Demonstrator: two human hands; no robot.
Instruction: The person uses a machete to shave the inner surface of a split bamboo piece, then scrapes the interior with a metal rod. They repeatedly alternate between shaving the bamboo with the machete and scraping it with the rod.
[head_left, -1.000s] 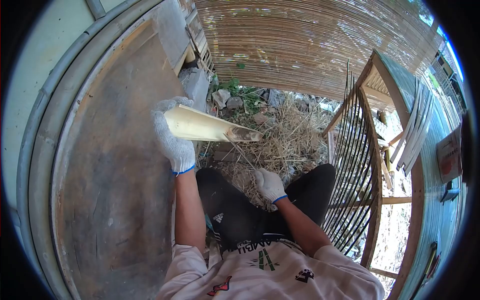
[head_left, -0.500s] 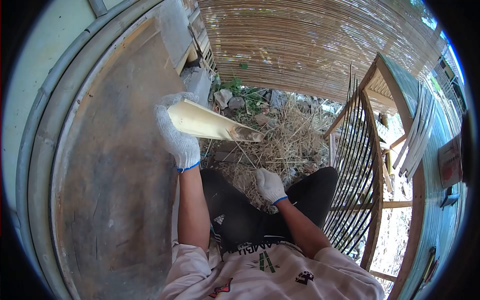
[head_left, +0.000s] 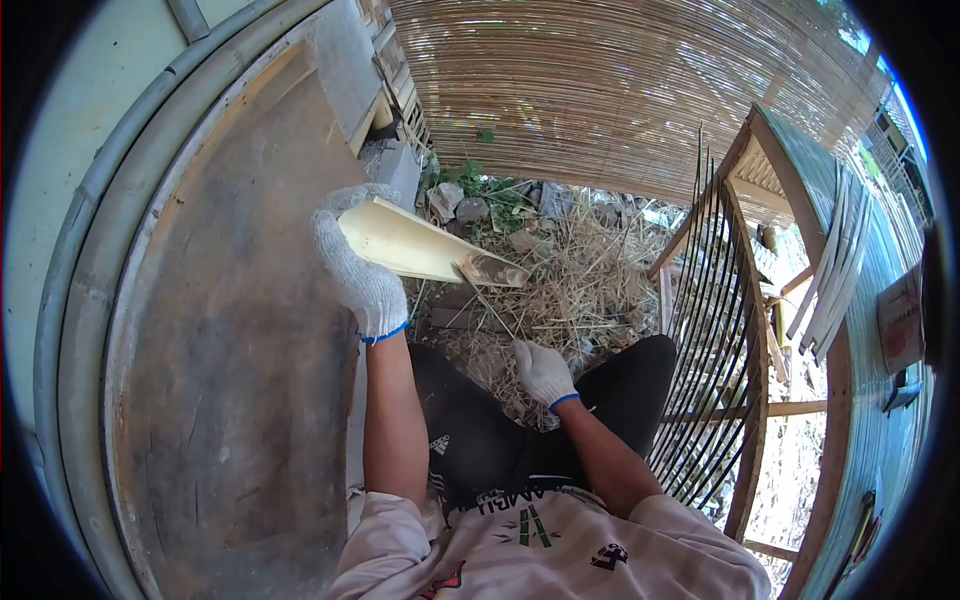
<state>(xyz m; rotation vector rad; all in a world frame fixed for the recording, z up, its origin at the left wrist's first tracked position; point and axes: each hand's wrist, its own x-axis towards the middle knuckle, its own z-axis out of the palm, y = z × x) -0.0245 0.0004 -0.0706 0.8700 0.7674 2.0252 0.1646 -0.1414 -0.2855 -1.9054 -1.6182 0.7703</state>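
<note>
My left hand (head_left: pixel 360 270), in a white knit glove with a blue cuff edge, is wrapped round the wide end of a split bamboo piece (head_left: pixel 410 243). The bamboo's pale, hollow inner face is turned up, and its narrower end, with a brown patch, points right. My right hand (head_left: pixel 545 372), gloved alike, is closed in front of my right thigh. From its fist a thin, stick-like tool (head_left: pixel 492 308) slants up and left, and its far tip meets the bamboo near the brown patch. The fist hides the tool's handle.
A worn wooden board (head_left: pixel 240 330) stands close on my left. Dry straw-like scraps (head_left: pixel 590 270) and stones (head_left: pixel 472 209) cover the ground ahead. At the back hangs a slatted bamboo screen (head_left: pixel 580 90). A wooden frame with dark thin bars (head_left: pixel 715 330) rises on my right, beside a bluish-green bench top (head_left: pixel 880 430).
My left hand and the bamboo have shifted very slightly right and down. The right hand stays nearly in place, the thin tool still reaching the bamboo.
</note>
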